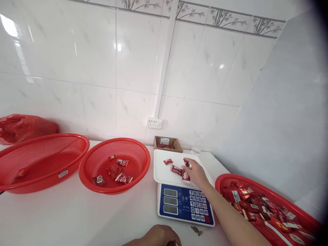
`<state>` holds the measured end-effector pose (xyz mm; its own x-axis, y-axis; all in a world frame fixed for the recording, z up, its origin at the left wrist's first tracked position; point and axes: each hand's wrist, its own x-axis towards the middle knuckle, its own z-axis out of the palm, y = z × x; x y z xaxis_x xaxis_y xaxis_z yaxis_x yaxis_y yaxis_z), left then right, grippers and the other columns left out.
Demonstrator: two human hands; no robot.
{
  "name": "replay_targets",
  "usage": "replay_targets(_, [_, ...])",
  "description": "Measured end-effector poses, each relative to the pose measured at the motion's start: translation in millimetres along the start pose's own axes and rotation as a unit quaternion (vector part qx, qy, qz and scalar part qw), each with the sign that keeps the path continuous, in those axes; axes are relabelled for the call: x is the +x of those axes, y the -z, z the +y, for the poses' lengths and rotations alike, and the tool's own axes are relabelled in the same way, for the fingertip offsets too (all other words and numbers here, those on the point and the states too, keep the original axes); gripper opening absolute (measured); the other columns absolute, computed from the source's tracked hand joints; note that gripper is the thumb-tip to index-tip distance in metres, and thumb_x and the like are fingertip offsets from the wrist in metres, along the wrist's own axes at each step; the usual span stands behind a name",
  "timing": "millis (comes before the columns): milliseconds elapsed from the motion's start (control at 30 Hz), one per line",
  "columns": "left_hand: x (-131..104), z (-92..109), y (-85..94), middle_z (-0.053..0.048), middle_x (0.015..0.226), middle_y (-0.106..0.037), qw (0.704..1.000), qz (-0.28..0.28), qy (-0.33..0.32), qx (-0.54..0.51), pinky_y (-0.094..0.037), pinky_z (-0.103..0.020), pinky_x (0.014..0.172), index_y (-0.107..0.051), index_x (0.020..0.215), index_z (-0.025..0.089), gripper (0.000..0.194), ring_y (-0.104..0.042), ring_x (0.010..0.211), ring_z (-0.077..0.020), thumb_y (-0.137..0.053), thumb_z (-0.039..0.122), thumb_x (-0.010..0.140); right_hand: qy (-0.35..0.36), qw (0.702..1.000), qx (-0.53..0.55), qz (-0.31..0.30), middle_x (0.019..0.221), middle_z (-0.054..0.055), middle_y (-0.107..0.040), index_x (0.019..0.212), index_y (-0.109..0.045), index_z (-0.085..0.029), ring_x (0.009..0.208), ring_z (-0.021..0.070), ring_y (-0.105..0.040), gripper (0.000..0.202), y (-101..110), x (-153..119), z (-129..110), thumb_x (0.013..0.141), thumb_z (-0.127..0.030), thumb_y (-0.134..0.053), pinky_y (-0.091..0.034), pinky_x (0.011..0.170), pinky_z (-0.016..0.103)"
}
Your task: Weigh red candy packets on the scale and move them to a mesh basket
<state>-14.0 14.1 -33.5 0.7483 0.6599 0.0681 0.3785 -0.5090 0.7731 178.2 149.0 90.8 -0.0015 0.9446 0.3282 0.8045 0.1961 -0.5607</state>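
Over the white tray (pixel 160 169) of a weighing scale (pixel 186 205), my right hand (pixel 196 172) is closed, pinching a small red-wrapped candy (pixel 187 163). Below its fingers, two dark red wrapped candies (pixel 176 169) lie on the tray, with a smaller red candy (pixel 168 161) farther left. My left hand (pixel 160 235) is low at the bottom edge of the view, in front of the scale, with its back up. Its fingers bend downward and are partly cut off, so what they hold, if anything, is hidden. The digits on the scale's displays are too faint to read.
A round red basket (pixel 88 182) with several candies stands left of the scale, beside a larger red basket (pixel 33 188). Another red basket (pixel 222 177), heaped with red packets, is at right. Behind the tray are a cardboard box (pixel 175 145) and clear plastic (pixel 197 145). A brown scrap (pixel 196 230) lies in front.
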Motion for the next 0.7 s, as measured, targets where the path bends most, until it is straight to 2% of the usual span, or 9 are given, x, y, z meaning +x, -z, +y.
replay_targets(167, [1.3,-0.6,-0.4,-0.004,0.091,-0.070,1.000,0.002,0.000,-0.012,-0.049,-0.021,0.073,-0.069,0.102,0.022,0.024,-0.066,0.079,-0.0172,-0.061,0.021,0.079,-0.034,0.999,0.037,0.016,0.115,0.007,-0.062,0.117,-0.054,-0.019,0.106,0.0188,-0.056,0.043,3.0,15.4,6.5,0.076,-0.031,-0.048,-0.042,0.091,0.032])
replay_targets(267, [0.7,3.0,1.7,-0.004,0.090,-0.070,1.000,0.000,0.008,-0.018,-0.050,-0.021,0.071,-0.069,0.100,0.022,0.024,-0.066,0.078,-0.0179,-0.062,0.021,0.077,-0.057,0.997,0.050,0.035,0.114,0.009,-0.062,0.116,-0.055,-0.017,0.104,0.0205,-0.057,0.044,8.0,21.4,13.0,0.075,-0.031,-0.049,-0.042,0.090,0.034])
replay_targets(467, [-2.8,7.6,6.0,-0.003,0.091,-0.069,0.998,0.001,0.020,-0.054,-0.050,-0.023,0.071,-0.069,0.101,0.025,0.024,-0.065,0.077,-0.0176,-0.060,0.031,0.079,-0.091,0.990,0.080,0.067,0.107,0.009,-0.065,0.110,-0.057,-0.016,0.096,0.0190,-0.060,0.038,14.5,23.4,26.4,0.078,-0.032,-0.043,-0.046,0.083,0.031])
replay_targets(567, [-3.3,7.3,6.5,-0.004,0.091,-0.069,0.998,0.003,0.020,-0.061,-0.050,-0.022,0.072,-0.069,0.102,0.026,0.025,-0.065,0.078,-0.0178,-0.060,0.032,0.079,-0.103,0.990,0.077,0.056,0.110,0.009,-0.064,0.109,-0.057,-0.016,0.098,0.0193,-0.060,0.038,13.4,21.1,30.0,0.078,-0.032,-0.043,-0.047,0.082,0.031])
replay_targets(700, [-0.7,2.7,4.1,-0.004,0.090,-0.069,0.998,-0.004,0.019,-0.058,-0.049,-0.022,0.073,-0.069,0.101,0.024,0.025,-0.065,0.080,-0.0183,-0.062,0.029,0.078,-0.104,0.993,0.046,0.021,0.120,0.012,-0.058,0.114,-0.054,-0.015,0.109,0.0219,-0.055,0.042,11.1,16.4,30.0,0.076,-0.031,-0.046,-0.042,0.090,0.034])
